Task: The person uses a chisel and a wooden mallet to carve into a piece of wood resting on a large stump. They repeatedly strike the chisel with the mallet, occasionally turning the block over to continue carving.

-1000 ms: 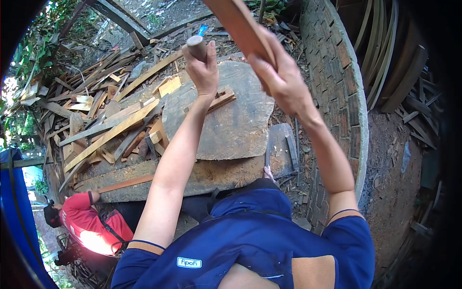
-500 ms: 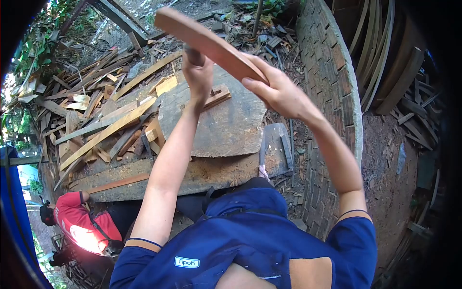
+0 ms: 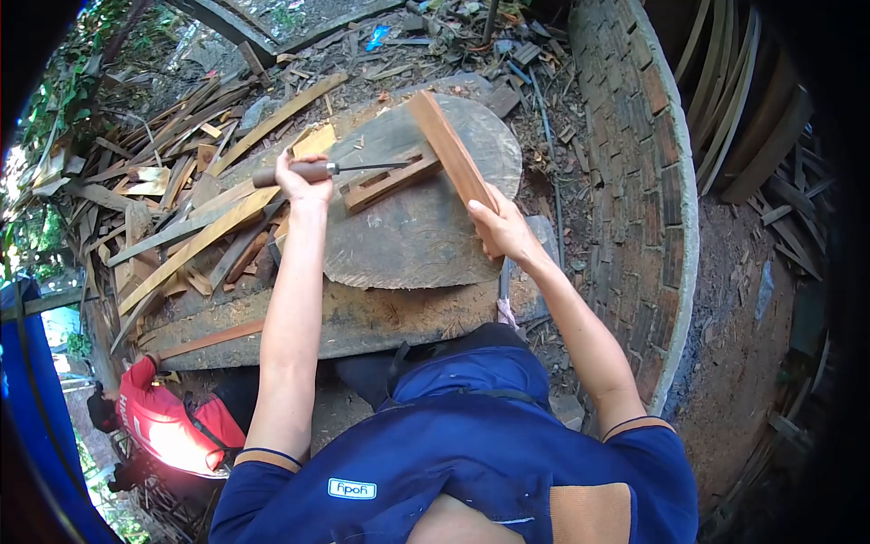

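Observation:
My left hand is wrapped round the wooden handle of a chisel. The chisel's thin metal shaft points right, its end over a slot in a small wooden block. That slotted block lies at a slant on a round wooden stump. In my right hand is the lower end of a long flat reddish-brown wooden piece, tilted with its upper end toward the upper left. This piece is above the stump, beside the right end of the slotted block.
Scrap wood is piled left of the stump. On the right stands a curved brick wall. A long plank runs below the stump. Another person in a red shirt is at the lower left.
My right hand has lowered the long wooden piece toward the stump. My left hand has moved left and down, and the chisel now lies nearly level with its shaft over the slotted block.

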Tool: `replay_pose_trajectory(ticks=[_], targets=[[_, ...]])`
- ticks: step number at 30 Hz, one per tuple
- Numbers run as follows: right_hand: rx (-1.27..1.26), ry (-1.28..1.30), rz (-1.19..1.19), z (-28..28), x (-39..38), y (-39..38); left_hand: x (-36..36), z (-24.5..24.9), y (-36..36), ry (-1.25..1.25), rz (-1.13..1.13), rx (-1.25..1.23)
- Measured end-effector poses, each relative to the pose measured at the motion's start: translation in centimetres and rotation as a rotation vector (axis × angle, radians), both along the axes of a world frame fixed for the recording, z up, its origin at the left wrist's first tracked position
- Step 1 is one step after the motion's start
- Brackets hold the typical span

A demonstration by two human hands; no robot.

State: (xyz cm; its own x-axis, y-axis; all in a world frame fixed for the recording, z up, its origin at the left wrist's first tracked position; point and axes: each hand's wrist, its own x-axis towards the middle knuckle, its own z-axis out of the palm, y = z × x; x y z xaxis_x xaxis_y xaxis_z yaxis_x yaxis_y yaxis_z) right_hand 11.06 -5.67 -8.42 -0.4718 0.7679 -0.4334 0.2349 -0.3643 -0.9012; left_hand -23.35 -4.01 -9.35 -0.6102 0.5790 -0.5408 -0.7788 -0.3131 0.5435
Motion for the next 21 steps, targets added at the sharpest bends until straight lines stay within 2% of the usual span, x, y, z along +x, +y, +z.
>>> replay_pose_trajectory(ticks=[1, 3, 5, 6, 9, 11, 15, 19, 21], targets=[[-0.043, 0.014, -0.045, 0.3, -0.2, 0.0, -0.2, -0.1, -0.2, -0.123, 0.020, -0.002], [-0.095, 0.025, -0.083, 0.3, -0.2, -0.1, -0.1, -0.3, 0.2, -0.043, 0.073, -0.030], [-0.099, 0.104, -0.123, 0.0, 0.0, -0.2, 1.1, 1.0, 1.2, 0.217, 0.108, -0.066], [-0.106, 0.098, -0.127, 0.4, -0.1, -0.3, 3.0, 3.1, 1.7, 0.272, 0.162, -0.058], [-0.111, 0.066, -0.092, 0.5, -0.1, 0.0, 5.4, 5.6, 3.0, 0.422, 0.085, 0.124], [-0.105, 0.055, -0.093, 0.6, -0.1, -0.1, 7.6, 7.1, 3.9, 0.597, 0.055, 0.077], [-0.114, 0.057, -0.084, 0.9, 0.0, 0.0, 9.7, 7.2, 5.1, 0.714, 0.003, 0.201], [-0.110, 0.053, -0.093, 0.8, -0.1, -0.1, 11.7, 7.4, 5.4, 0.822, 0.008, 0.145], [-0.113, 0.059, -0.079, 0.6, 0.0, 0.1, 12.7, 7.6, 5.3, 1.009, -0.011, 0.116]])
